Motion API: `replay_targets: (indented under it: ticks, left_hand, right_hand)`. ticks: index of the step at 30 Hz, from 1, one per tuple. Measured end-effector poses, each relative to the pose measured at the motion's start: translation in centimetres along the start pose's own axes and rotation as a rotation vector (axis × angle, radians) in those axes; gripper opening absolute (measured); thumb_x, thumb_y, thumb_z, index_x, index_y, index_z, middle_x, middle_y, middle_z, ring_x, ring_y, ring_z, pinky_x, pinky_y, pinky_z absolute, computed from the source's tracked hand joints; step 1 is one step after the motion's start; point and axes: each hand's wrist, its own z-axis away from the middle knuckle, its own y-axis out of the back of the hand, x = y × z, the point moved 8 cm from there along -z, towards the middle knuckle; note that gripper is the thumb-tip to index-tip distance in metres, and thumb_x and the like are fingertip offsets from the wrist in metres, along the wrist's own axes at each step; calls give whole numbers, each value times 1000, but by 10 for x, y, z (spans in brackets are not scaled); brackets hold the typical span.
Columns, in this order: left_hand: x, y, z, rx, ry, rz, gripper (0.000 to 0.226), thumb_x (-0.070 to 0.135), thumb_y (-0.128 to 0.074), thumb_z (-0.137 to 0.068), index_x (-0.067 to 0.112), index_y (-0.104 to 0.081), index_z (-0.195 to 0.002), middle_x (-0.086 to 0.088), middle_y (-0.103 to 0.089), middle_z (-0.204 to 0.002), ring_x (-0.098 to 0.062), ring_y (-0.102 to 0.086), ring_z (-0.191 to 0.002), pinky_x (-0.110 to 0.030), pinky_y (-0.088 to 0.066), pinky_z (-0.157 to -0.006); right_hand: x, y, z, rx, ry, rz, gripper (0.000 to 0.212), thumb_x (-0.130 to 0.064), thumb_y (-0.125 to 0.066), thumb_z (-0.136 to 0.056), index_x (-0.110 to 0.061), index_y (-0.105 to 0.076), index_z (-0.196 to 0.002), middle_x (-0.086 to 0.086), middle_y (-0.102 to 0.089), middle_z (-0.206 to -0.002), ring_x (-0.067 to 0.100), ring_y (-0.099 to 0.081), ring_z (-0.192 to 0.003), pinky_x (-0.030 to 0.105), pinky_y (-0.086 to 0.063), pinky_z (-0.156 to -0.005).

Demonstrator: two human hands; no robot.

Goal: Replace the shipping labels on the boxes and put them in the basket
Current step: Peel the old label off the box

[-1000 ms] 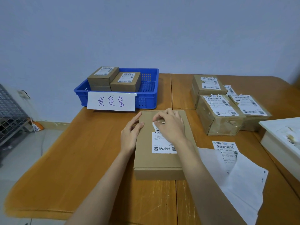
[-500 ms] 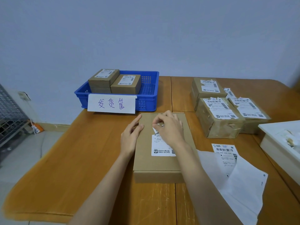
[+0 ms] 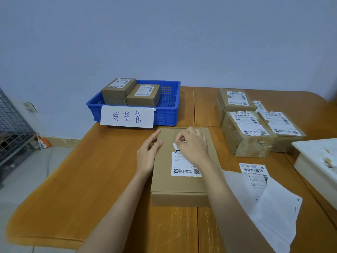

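Cardboard flat box (image 3: 179, 187) in the middle of the wooden table (image 3: 76, 179), right hand (image 3: 193, 146) pinching a lifted corner of its white label (image 3: 184, 166), left hand (image 3: 148, 152) with straight fingers steadying the box's left edge, blue basket (image 3: 168, 106) behind holding two labelled boxes (image 3: 131, 93), three worn boxes (image 3: 251, 125) at the right.

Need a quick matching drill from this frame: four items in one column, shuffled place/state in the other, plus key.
Things:
1. flat box
2. blue basket
3. taped boxes with torn labels
4. loose label sheet

Places/states:
A. far left of the table, two labelled boxes inside
B. lying flat on the table, right of the flat box
C. under both hands, right hand pinching its label corner
D. grouped at the far right of the table

Pairs: 1-C, 2-A, 3-D, 4-B
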Motion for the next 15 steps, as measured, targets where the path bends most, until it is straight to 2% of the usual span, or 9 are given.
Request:
replay_targets:
  ticks: [3, 7, 9, 11, 15]
  left_hand:
    - [0, 0, 0, 0, 1, 6, 37, 30, -60, -97, 45, -61, -131, 9, -67, -119, -1, -63, -103, -26, -47, -94]
    - [0, 0, 0, 1, 10, 15, 38, 27, -60, -96, 42, -61, -131, 10, -68, -116, 8, -62, -93, -10, -44, -81]
    - [1, 0, 0, -1, 7, 5, 38, 27, -60, -97, 42, -61, -132, 10, -68, -115, 11, -61, -90, -5, -42, -76]
    - [1, 0, 0, -4, 4, 0, 38, 28, -59, -97, 43, -61, -132, 10, -68, -117, 8, -62, -94, -9, -43, -79]
    - [0, 0, 0, 1, -1, 2, 38, 29, -60, -97, 45, -61, -130, 9, -68, -118, -2, -64, -103, -27, -47, -94]
  right_hand:
    - [-1, 6, 3, 40, 6, -76, 9, -24, -57, -88, -31, -62, -88, -13, -51, -101, 10, -48, -104, 31, -31, -93]
    - [-3, 8, 6, 47, 26, -120, 31, -18, -61, -86, -38, -59, -110, -14, -52, -109, 8, -50, -107, 31, -33, -94]
    - [-3, 9, 5, 70, 22, -105, 25, -14, -59, -88, -35, -61, -101, -14, -52, -107, 11, -51, -106, 31, -34, -92]
    - [-3, 8, 5, 77, 30, -59, 17, -14, -56, -90, -31, -59, -88, -12, -50, -104, 14, -49, -105, 32, -33, -91]
    - [-7, 6, 6, 51, 68, 53, 15, -13, -49, -91, -27, -53, -86, -9, -46, -104, 15, -43, -104, 32, -31, -89]
